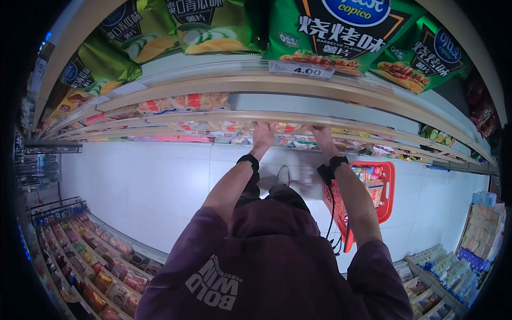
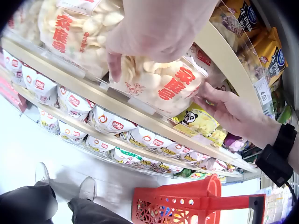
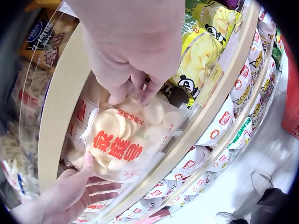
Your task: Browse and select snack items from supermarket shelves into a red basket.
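Observation:
A clear bag of pale round chips [image 3: 117, 130] with red lettering lies on a shelf behind a clear front lip. My right hand [image 3: 135, 51] pinches the bag's upper edge between thumb and fingertips; in the left wrist view this right hand [image 2: 229, 109] is at the bag's right end. At the opposite end is my left hand [image 3: 70, 191], its thumb touching the bag and its fingers stretched out and spread. In the left wrist view the left hand [image 2: 159, 28] covers part of the bag. From the head view, both hands reach below the upper shelf.
A similar chip bag [image 2: 77, 35] sits to the left. Yellow panda-printed bags [image 3: 201, 51] are at the right, and white snack bags [image 2: 74, 100] line lower shelves. A red shopping basket [image 1: 386, 208] with packages stands on the floor. The upper shelf edge [image 1: 256, 80] overhangs my hands.

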